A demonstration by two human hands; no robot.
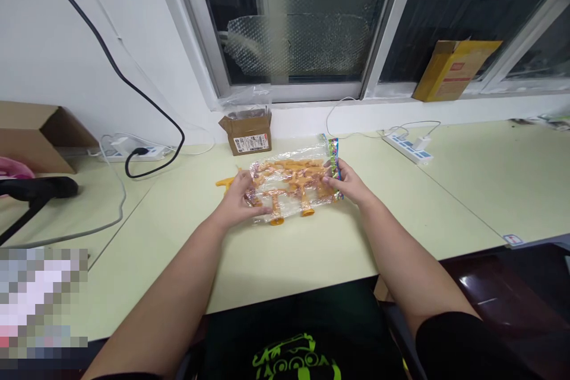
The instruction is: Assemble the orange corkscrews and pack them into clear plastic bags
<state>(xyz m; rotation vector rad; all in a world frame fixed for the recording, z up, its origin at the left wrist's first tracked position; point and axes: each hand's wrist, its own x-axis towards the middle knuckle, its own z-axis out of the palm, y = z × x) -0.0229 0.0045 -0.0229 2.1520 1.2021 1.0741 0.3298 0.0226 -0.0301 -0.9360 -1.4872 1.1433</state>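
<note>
A clear plastic bag (285, 205) with a colourful printed strip along its right edge lies across the middle of the table. Orange plastic parts (307, 175) show through the crinkled film, and two round orange ends stick out at the near side. My left hand (238, 199) grips the bag's left end, thumb on top along the near side. At the right end, my right hand (350, 183) pinches the printed edge between thumb and fingers. Another orange piece (224, 183) pokes out just beyond my left hand; whether it is attached to the rest is hidden.
Behind the bag stands an open small cardboard box (249, 133) with clear film in it. Power strips lie at left (151, 153) and right (407, 147), with cables. A larger carton (31, 130) is far left; a yellow box (454, 71) leans on the window.
</note>
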